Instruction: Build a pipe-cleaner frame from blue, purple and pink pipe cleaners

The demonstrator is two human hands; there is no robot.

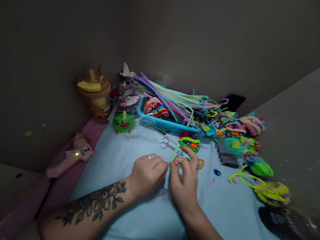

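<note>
Between my hands runs a pale green and light blue pipe cleaner (167, 181), bent or crossed near the fingertips. My left hand (148, 174), wearing a ring, is closed with thumb and forefinger pinching it. My right hand (185, 184) pinches the same piece from the other side, its forefinger raised. A small pink nail or bit shows at the right fingertips. Just beyond the fingers lies a green and red fuzzy figure (189, 142) with an orange part. Silver scissors (166, 144) rest left of it on the light blue cloth (118, 158).
A blue tray (165, 124) at the back holds many loose pipe cleaners (166, 95). A green fuzzy figure (123, 123) and a lidded cup (94, 94) stand left, near a pink glue gun (72, 159). Fuzzy figures crowd the right, including a yellow one (272, 193).
</note>
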